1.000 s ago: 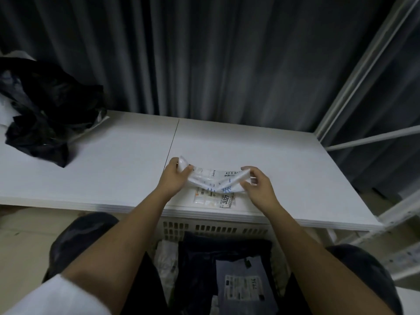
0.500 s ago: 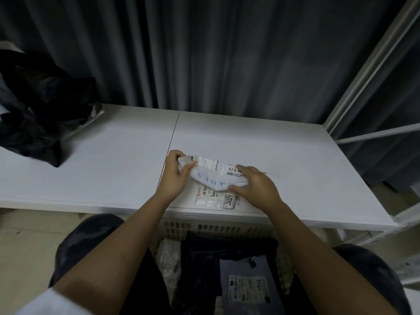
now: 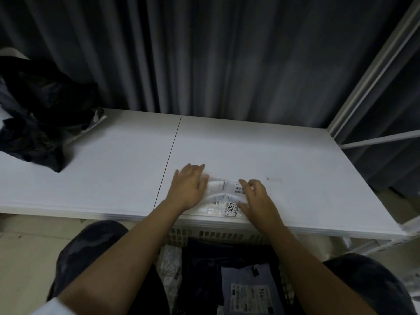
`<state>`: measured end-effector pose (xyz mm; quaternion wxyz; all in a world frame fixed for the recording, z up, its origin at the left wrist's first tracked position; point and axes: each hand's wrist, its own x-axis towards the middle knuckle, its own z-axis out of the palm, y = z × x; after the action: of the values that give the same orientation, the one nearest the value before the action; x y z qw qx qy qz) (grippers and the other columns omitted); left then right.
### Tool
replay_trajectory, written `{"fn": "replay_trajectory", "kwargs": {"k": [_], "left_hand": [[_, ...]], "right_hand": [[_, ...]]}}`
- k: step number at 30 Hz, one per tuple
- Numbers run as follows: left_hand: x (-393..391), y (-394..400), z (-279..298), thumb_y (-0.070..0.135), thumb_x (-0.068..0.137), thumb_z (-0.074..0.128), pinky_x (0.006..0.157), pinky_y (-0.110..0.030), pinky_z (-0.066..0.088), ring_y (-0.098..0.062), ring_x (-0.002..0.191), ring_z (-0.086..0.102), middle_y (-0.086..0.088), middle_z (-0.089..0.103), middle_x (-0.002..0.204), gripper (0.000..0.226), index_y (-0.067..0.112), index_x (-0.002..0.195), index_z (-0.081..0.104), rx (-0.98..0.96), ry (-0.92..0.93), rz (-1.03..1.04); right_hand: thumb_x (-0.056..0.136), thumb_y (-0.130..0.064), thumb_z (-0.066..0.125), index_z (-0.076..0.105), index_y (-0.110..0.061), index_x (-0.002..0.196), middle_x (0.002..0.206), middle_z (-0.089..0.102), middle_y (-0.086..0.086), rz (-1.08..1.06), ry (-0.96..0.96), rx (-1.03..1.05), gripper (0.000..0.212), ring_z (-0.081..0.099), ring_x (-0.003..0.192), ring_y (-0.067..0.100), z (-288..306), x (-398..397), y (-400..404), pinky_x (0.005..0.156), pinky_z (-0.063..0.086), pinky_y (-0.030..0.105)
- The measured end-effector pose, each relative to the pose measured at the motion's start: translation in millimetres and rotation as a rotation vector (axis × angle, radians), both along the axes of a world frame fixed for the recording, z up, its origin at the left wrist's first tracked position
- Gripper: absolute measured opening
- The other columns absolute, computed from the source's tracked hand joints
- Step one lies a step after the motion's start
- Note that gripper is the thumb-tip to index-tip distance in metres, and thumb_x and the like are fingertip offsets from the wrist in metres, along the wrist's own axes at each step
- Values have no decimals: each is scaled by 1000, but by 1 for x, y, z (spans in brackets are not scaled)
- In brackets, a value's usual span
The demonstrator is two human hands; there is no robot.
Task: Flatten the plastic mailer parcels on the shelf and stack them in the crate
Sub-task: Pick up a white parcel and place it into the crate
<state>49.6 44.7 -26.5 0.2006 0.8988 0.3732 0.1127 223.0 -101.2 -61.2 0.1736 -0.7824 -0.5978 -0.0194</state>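
One white mailer parcel (image 3: 223,196) lies at the shelf's (image 3: 113,169) front edge, lower centre; left hand (image 3: 187,186) presses it flat-fingered, right hand (image 3: 255,196) presses it with fingers loosely bent. One crate (image 3: 227,234) below holds two dark mailers (image 3: 245,289).

A mailer (image 3: 223,196) lay near the front edge of the shelf (image 3: 295,169), with the left hand (image 3: 188,186) on its left end and the right hand (image 3: 255,196) on its right. A heap of bags (image 3: 38,114) sat at the shelf's far left. The crate (image 3: 227,234) stood below the front edge, with parcels (image 3: 246,289) in it.
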Motion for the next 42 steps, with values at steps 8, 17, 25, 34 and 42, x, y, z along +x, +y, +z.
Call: {"fn": "replay_trajectory", "kwargs": {"k": [8,17,25,34,42], "left_hand": [[25,-17,-15,33,104,16,118,-45,5,-21,146,15,1,35,152,46,18,144,35,142,197,47],[10,-20,-43,37,104,12,118,-42,-6,-19,148,-7,-1,5,161,52,21,153,13,-9,193,53],[19,-21,-44,37,101,8,117,-43,-7,-22,148,-9,-6,2,161,56,17,153,11,43,262,61],[34,-22,-53,45,102,11,115,-53,-5,-22,148,-6,-1,0,161,51,36,152,9,55,264,87],[32,-29,-70,50,79,-20,112,-53,-11,-24,148,-9,-1,-1,161,79,34,152,6,138,225,96]], "right_hand": [[69,-11,77,49,-6,127,118,58,18,16,-64,-9,64,57,108,37,-14,1,-9,91,49,55],[86,-52,1,17,-26,153,161,7,5,-160,4,-282,73,-3,148,24,10,-31,22,115,-11,51],[73,-55,-22,15,-28,153,160,14,7,-249,-46,-317,92,6,147,29,-13,-44,35,111,-15,58],[81,-56,-19,21,-30,151,160,17,3,-220,4,-207,85,10,147,23,-24,-40,48,115,-10,51],[85,-60,-21,27,-29,150,158,19,6,-214,14,-107,86,12,147,27,-42,-43,44,113,-15,45]]}}
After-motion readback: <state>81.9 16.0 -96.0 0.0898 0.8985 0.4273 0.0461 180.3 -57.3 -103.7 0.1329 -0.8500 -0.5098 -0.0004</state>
